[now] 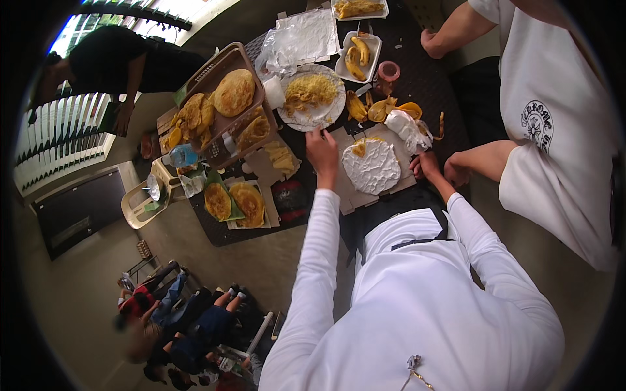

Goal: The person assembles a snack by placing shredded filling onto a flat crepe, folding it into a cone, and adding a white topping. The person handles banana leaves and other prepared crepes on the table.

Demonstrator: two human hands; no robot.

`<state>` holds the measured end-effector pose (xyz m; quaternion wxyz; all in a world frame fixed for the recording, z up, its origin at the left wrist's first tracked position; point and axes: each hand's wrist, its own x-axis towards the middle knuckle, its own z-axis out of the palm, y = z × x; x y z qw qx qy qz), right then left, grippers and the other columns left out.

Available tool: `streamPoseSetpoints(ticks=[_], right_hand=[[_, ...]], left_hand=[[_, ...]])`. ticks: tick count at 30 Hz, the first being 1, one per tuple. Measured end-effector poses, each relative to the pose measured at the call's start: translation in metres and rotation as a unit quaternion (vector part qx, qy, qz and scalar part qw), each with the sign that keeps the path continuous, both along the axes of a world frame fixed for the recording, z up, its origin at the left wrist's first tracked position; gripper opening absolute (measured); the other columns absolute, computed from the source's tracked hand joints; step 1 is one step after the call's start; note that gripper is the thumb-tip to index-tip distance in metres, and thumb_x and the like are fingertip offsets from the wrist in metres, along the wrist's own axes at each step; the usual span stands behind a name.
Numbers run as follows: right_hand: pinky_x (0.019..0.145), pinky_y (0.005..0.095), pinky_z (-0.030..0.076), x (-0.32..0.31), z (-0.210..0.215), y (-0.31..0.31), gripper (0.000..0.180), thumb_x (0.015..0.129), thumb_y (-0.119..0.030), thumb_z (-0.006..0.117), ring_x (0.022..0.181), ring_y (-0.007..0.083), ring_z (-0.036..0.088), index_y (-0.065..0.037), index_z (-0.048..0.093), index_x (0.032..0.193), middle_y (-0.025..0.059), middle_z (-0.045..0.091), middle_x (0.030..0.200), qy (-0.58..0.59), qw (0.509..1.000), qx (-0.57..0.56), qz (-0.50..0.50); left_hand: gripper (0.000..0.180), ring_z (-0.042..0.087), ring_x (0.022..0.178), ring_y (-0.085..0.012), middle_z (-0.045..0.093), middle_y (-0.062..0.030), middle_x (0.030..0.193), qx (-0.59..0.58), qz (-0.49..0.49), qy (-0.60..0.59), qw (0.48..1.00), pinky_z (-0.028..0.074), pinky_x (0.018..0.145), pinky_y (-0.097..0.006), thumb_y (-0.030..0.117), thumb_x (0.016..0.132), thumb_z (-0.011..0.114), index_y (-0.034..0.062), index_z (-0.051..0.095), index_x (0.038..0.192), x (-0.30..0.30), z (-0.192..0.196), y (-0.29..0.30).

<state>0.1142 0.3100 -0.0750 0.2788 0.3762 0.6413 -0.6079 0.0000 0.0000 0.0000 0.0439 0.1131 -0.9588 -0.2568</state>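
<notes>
A round cake (372, 171) spread with rough white cream lies on a piece of cardboard (353, 199) in front of me. A small yellow patch shows at its upper left. My left hand (323, 155) reaches to the near rim of a round plate (330, 117), fingers bent at its edge. Yellow shreds (310, 90) are heaped on that plate. To the right of the cake, my right hand (426, 167) is curled by the cardboard's edge, just below a crumpled white bag (407, 130). Whether its fingers hold the bag or the cardboard is hidden.
Fruit peels (381, 109) and a reddish cup (387, 73) sit beyond the cake. A foam tray (370, 44) holds bananas. At the left stand a brown basket (225, 127) of flat yellow rounds and a bottle (180, 156). Another person's hand (456, 169) is close to my right hand.
</notes>
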Motion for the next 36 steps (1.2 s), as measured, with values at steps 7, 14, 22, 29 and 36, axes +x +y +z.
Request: streamPoseSetpoints(ticks=[7, 14, 22, 29, 36], right_hand=[[0.04, 0.0325, 0.05, -0.004, 0.002, 0.002, 0.078, 0.098, -0.06, 0.043, 0.04, 0.0226, 0.06, 0.004, 0.07, 0.063, 0.0108, 0.06, 0.049, 0.013, 1.0, -0.005, 0.009], [0.04, 0.0329, 0.051, 0.0, 0.002, 0.001, 0.078, 0.098, -0.061, 0.043, 0.04, 0.0231, 0.061, 0.004, 0.07, 0.063, 0.011, 0.06, 0.048, 0.011, 1.0, -0.001, 0.006], [0.039, 0.0325, 0.05, -0.001, 0.005, 0.0, 0.077, 0.098, -0.059, 0.045, 0.038, 0.0228, 0.059, 0.003, 0.069, 0.06, 0.0108, 0.059, 0.047, 0.0, 1.0, 0.002, -0.01], [0.039, 0.0325, 0.049, 0.001, 0.002, 0.001, 0.076, 0.099, -0.058, 0.044, 0.038, 0.0225, 0.058, 0.003, 0.069, 0.06, 0.0105, 0.058, 0.047, 0.018, 1.0, 0.013, 0.005], [0.039, 0.0328, 0.049, -0.002, 0.009, -0.001, 0.073, 0.098, -0.055, 0.045, 0.037, 0.0224, 0.058, 0.003, 0.068, 0.06, 0.0108, 0.059, 0.047, 0.005, 1.0, 0.013, -0.01]], left_hand=[[0.027, 0.066, 0.094, -0.0398, 0.06, -0.0192, 0.106, -0.065, -0.04, 0.054, 0.996, 0.055, 0.077, -0.047, 0.01, 0.09, 0.066, 0.008, 0.066, 0.116, -0.088, 0.005, -0.025], [0.022, 0.064, 0.1, -0.0385, 0.057, -0.0183, 0.109, -0.096, -0.094, 0.023, 0.991, 0.055, 0.079, -0.048, 0.009, 0.087, 0.068, 0.0061, 0.065, 0.109, -0.113, -0.005, -0.033], [0.018, 0.067, 0.093, -0.0401, 0.062, -0.0193, 0.105, -0.023, -0.079, 0.016, 0.996, 0.054, 0.08, -0.048, 0.017, 0.088, 0.068, 0.0067, 0.067, 0.103, -0.105, 0.011, -0.024], [0.024, 0.067, 0.096, -0.0406, 0.068, -0.0213, 0.105, -0.035, -0.013, 0.039, 0.999, 0.054, 0.08, -0.048, 0.014, 0.09, 0.064, 0.0057, 0.067, 0.112, -0.11, 0.003, -0.034], [0.015, 0.069, 0.087, -0.0414, 0.068, -0.0214, 0.094, -0.119, -0.046, -0.012, 0.992, 0.056, 0.075, -0.05, 0.008, 0.091, 0.058, 0.0056, 0.065, 0.104, -0.132, -0.008, -0.041]])
